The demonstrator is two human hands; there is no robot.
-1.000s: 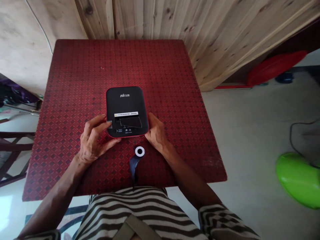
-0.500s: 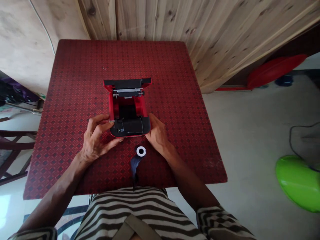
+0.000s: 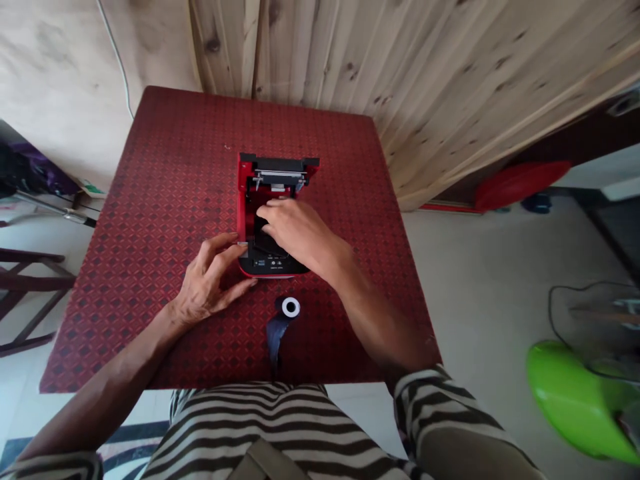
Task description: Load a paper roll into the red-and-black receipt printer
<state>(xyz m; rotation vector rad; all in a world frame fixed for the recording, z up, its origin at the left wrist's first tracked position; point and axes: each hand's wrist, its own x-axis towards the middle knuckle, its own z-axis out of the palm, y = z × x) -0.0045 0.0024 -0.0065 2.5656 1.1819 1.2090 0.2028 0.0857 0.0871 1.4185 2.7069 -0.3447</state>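
Note:
A red and black desktop printer (image 3: pixel 273 268) stands on the table with its lid (image 3: pixel 280 164) raised. My left hand (image 3: pixel 207 280) grips its front left corner, with the fingers at the side and the thumb at the front edge. My right hand (image 3: pixel 300 230) reaches over the printer into its dark bay. Its fingers are curled, and what they hold, if anything, is hidden in the black interior. A dark paper roll (image 3: pixel 291 307) with a white core lies in front of the printer, its loose tail running toward the table's near edge.
The red patterned table (image 3: pixel 170 167) meets a wooden plank wall (image 3: pixel 320 60) at the back. A dark wooden chair (image 3: pixel 30 287) is at the left. A bright green rounded object (image 3: pixel 565 393) and a cable lie to the right on the floor.
My right hand has left the printer's right side and moved up into the open bay. Markings now show on the front panel where a black piece lay. My left hand stays at the corner.

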